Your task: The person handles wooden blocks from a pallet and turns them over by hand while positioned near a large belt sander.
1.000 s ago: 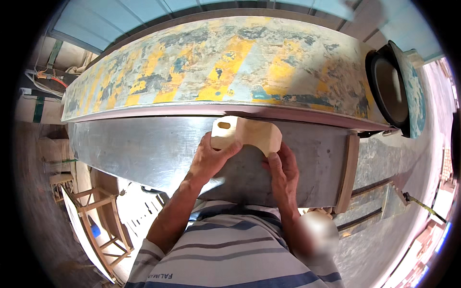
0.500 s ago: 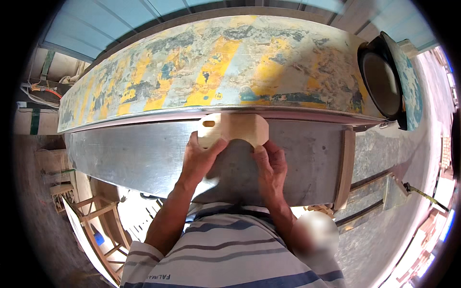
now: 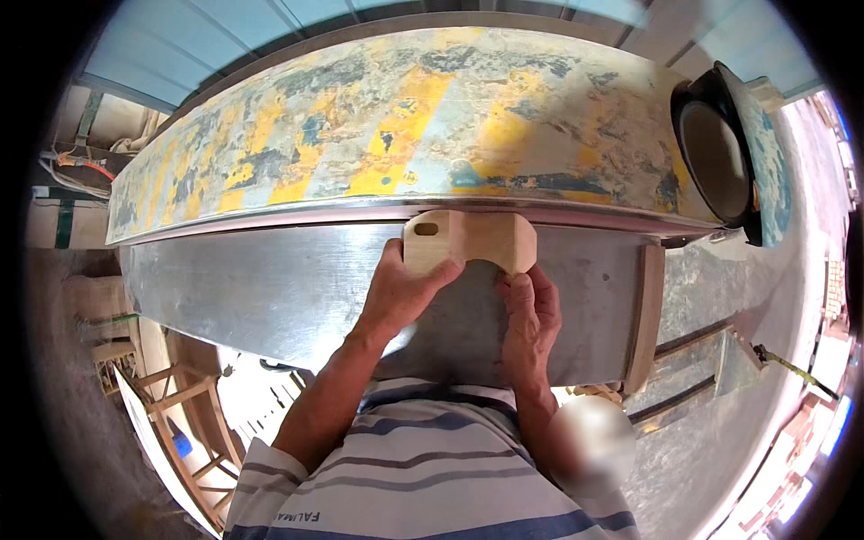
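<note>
A pale wooden piece (image 3: 481, 236) with cut corners, an oval slot at its left end and a curved notch in its near edge lies on the grey metal table (image 3: 261, 279). Its far edge meets the pinkish strip along the machine's lower front edge. My left hand (image 3: 407, 286) grips the left end, thumb on the near side, some fingers hidden behind it. At the right end, my right hand (image 3: 531, 310) pinches the near corner between thumb and fingers.
Beyond the table runs a long machine housing (image 3: 396, 126) with worn yellow stripes. A round black-rimmed opening (image 3: 715, 157) sits at its right end. A wooden strip (image 3: 645, 315) edges the table's right side. A wooden frame stool (image 3: 193, 396) stands lower left.
Both hands have slid the wooden piece to the right along the machine's front edge. The grip of each hand stays about the same.
</note>
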